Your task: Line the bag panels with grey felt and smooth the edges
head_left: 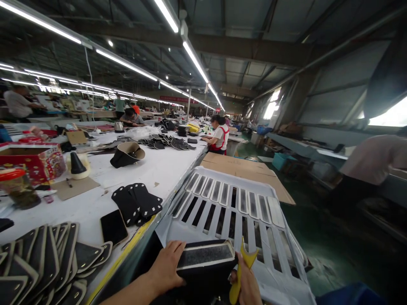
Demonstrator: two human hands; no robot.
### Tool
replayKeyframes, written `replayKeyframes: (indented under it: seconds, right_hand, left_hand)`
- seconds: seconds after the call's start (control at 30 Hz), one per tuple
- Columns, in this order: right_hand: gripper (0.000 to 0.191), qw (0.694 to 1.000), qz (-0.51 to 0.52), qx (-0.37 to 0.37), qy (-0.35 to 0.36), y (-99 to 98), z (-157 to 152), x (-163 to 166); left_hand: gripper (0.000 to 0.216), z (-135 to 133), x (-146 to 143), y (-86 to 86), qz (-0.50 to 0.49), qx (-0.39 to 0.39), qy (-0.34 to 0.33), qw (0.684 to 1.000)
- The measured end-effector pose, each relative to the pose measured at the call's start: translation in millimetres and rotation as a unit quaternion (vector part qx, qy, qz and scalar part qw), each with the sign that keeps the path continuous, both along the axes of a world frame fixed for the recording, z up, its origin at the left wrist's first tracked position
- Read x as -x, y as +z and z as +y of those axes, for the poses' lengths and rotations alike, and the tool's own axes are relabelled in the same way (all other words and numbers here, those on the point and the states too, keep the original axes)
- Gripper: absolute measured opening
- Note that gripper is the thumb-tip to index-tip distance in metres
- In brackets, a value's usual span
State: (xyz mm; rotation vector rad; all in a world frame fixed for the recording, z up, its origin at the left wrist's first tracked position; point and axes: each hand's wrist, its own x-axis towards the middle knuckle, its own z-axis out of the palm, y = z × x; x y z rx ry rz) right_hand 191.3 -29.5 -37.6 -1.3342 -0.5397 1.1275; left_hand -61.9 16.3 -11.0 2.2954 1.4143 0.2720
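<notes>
My left hand (168, 266) is closed on the left end of a black box-shaped piece (203, 277), fingers on top and thumb at its near side. A long grey-black panel with a pale border (206, 254) lies along the top of this piece. My right hand (247, 281), at the piece's right end, is wrapped round a yellow flat tool with a notched tip (247, 257). The tool points up, close beside the black piece. Just beyond both hands is a grey slatted rack (219, 243), with several pale-edged strips (216, 190) lying across its far part.
On the white table (155, 169) to the left lie black cut pieces (136, 201), a phone (113, 227) and a pile of pale-edged panels (41, 258). Cardboard (241, 165) lies beyond the rack. One person (220, 137) works farther along the table; another (372, 161) stands at right.
</notes>
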Motion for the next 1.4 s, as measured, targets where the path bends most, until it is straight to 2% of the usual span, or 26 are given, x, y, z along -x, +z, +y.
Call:
replayKeyframes:
  seconds: [0.07,0.13,0.23,0.33,0.5,0.63,0.7,0.77,0.83,0.93,1.03,1.1,1.17,1.27,1.33,1.4]
  right_hand:
    - [0.046,1.0,0.018,0.011,-0.014,5.8,5.7,-0.3]
    - [0.049,1.0,0.016,0.025,0.003,6.0,10.1,3.3]
    - [0.056,0.998,-0.002,0.052,0.043,-2.7,13.5,14.5]
    - [0.059,0.996,-0.02,0.074,0.049,-14.1,14.5,23.1]
    - [0.06,0.994,0.015,0.077,0.076,-23.5,14.5,14.6]
    - [0.055,0.989,0.061,0.091,0.099,-19.6,14.5,4.5]
    - [0.049,0.99,0.071,0.088,0.085,-14.0,14.6,0.5]
    - [0.049,0.992,0.057,0.086,0.077,-7.1,14.8,-5.9]
    - [0.053,0.99,0.032,0.094,0.096,0.3,13.8,-15.8]
    - [0.062,0.987,-0.003,0.084,0.135,11.6,8.2,-34.2]
    - [0.069,0.985,-0.026,0.075,0.155,20.6,1.8,-48.9]
    - [0.071,0.978,-0.049,0.118,0.167,24.0,1.7,-53.2]
    - [0.069,0.959,-0.113,0.181,0.189,26.3,6.6,-52.2]
    - [0.061,0.896,-0.296,0.213,0.253,32.7,21.6,-42.7]
    - [0.056,0.843,-0.407,0.212,0.28,40.8,33.4,-33.2]
    - [0.051,0.769,-0.515,0.234,0.297,50.8,44.1,-22.8]
  left_hand:
    - [0.102,-6.5,1.2,2.8,0.023,0.016,0.023,0.999]
    - [0.102,-6.6,13.0,7.2,0.041,0.032,0.023,0.998]
    - [0.102,-0.4,39.8,14.2,0.061,0.056,0.011,0.996]
    - [0.1,4.9,57.3,17.3,0.077,0.07,-0.002,0.995]
    - [0.104,6.5,52.7,19.6,0.114,0.08,0.001,0.99]
    - [0.106,21.5,36.5,37.2,0.138,0.13,-0.027,0.981]
    - [0.1,41.2,22.2,46.6,0.101,0.174,-0.077,0.977]
    - [0.09,67.8,0.8,49.0,0.049,0.211,-0.138,0.966]
    - [0.076,95.4,-26.1,41.7,-0.008,0.243,-0.195,0.95]
    - [0.063,124.9,-65.5,20.4,-0.093,0.336,-0.261,0.9]
    - [0.061,137.2,-88.4,3.4,-0.158,0.422,-0.309,0.837]
    - [0.059,139.8,-93.8,-0.9,-0.183,0.444,-0.331,0.812]
    - [0.059,140.4,-95.3,-1.0,-0.2,0.465,-0.328,0.798]
    - [0.065,139.4,-97.5,-0.1,-0.225,0.501,-0.312,0.775]
    - [0.07,138.0,-99.8,-1.7,-0.237,0.516,-0.311,0.762]
    - [0.075,136.9,-101.3,-5.0,-0.244,0.533,-0.307,0.75]
